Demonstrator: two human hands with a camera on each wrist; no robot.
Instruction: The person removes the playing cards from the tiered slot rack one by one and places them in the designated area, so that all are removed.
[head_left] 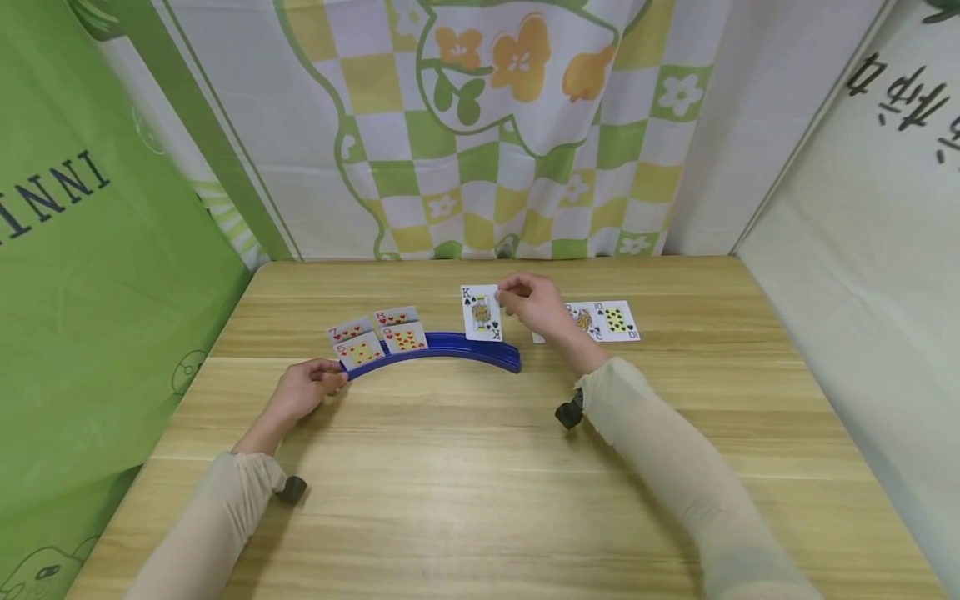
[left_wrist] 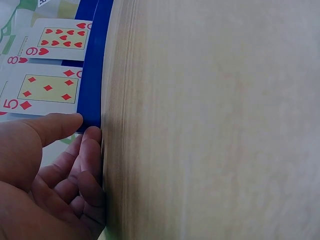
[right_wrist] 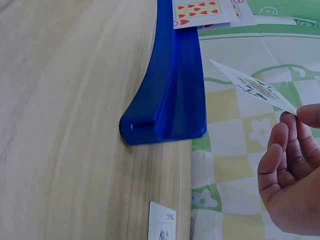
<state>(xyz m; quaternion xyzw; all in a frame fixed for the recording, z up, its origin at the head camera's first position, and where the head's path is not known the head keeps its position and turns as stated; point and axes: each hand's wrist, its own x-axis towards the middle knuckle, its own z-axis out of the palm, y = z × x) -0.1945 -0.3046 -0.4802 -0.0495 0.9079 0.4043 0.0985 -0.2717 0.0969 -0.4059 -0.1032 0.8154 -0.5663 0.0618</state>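
Observation:
A curved blue card holder (head_left: 491,350) stands on the table, its left end pinched between the thumb and fingers of my left hand (head_left: 303,390). In its left part stand a five of diamonds (left_wrist: 47,90) and a nine of hearts (left_wrist: 62,39), with a seven of hearts (head_left: 348,331) and an eight of hearts (head_left: 396,316) behind them. My right hand (head_left: 536,308) pinches a king of spades (head_left: 480,312) by its edge. The right wrist view shows that king (right_wrist: 255,87) tilted and apart from the holder, beyond its right part.
Right of the holder, a ten of spades (head_left: 617,322) lies face up on the wooden table (head_left: 465,483), overlapping a face card (head_left: 583,319) partly hidden by my right hand. A patterned curtain (head_left: 495,200) hangs along the back edge. Green cloth (head_left: 97,267) borders the left side.

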